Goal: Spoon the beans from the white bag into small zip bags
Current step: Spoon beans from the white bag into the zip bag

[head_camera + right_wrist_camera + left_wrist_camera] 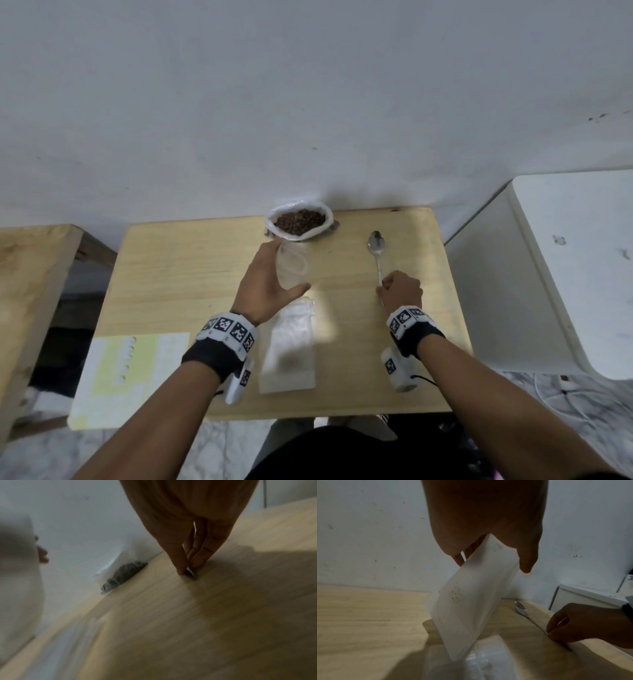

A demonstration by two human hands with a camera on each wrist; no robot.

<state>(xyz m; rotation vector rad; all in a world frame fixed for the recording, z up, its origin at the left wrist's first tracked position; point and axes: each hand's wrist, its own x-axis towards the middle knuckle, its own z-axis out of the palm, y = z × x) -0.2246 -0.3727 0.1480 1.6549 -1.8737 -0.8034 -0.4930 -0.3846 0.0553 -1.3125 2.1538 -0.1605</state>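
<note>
Steel spoon (376, 251) lies with its long axis pointing away from you, your right hand (401, 289) pinching its near handle end, white bag (300, 220) of beans ahead-left, nearer your left hand (263, 287), which grips a small zip bag (291, 265).

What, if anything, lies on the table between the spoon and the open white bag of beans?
Nothing visible does. The spoon, pinched at its handle by the right hand, has bare table between it and the white bag. The zip bag held by the left hand hangs left of that path.
</note>
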